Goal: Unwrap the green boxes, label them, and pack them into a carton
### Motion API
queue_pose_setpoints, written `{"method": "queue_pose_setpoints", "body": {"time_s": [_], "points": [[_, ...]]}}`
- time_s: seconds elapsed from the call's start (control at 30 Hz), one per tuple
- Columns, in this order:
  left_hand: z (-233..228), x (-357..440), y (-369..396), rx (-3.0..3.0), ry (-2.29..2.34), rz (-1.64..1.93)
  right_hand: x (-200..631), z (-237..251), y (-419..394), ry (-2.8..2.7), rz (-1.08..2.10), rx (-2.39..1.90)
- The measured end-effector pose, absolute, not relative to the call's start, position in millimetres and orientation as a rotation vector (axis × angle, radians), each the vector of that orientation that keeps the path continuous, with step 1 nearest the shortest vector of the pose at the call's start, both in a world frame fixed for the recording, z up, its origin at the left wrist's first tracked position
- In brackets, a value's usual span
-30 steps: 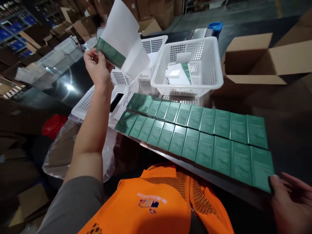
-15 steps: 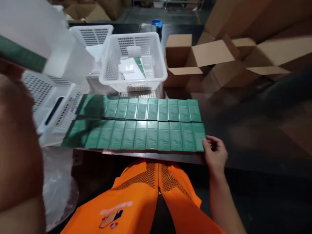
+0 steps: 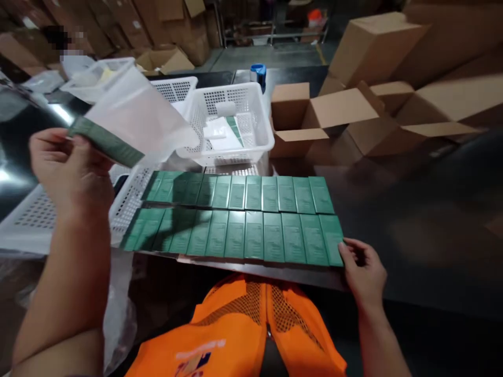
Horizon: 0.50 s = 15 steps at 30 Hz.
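Observation:
My left hand (image 3: 76, 167) is raised at the left, fingers closed on a translucent white sheet (image 3: 135, 112) with a green strip (image 3: 112, 144) along its lower edge. Below and right of it, two rows of flat green boxes (image 3: 253, 233) lie side by side along the table's near edge. My right hand (image 3: 365, 272) is at the right end of the near row. Its thumb and curled fingers pinch the edge of the last green box (image 3: 330, 238). The fingertips are partly hidden.
A white perforated basket (image 3: 184, 157) behind the rows holds white and green pieces. More white baskets (image 3: 23, 220) stand at the left. Open cardboard boxes (image 3: 298, 141) are at the back right, with a blue-topped container (image 3: 258, 73) beside them. A person (image 3: 74, 57) is at the far left.
The view has tilted up and shifted left. My left hand with the sheet has come into clearer view, farther from the camera. My right hand stays at the same end box.

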State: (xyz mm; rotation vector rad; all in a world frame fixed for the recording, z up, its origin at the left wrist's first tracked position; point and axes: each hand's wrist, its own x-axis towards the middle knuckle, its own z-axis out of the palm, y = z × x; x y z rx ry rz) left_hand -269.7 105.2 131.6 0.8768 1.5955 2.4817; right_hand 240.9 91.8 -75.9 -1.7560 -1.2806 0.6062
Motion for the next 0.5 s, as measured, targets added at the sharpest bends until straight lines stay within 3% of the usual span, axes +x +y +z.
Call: {"method": "queue_pose_setpoints", "body": {"time_s": [0.5], "points": [[122.5,-274.1,102.8,0.818,1.553,2.439,242.2,-72.4,95.0,-1.241,0.633,-1.799]]}}
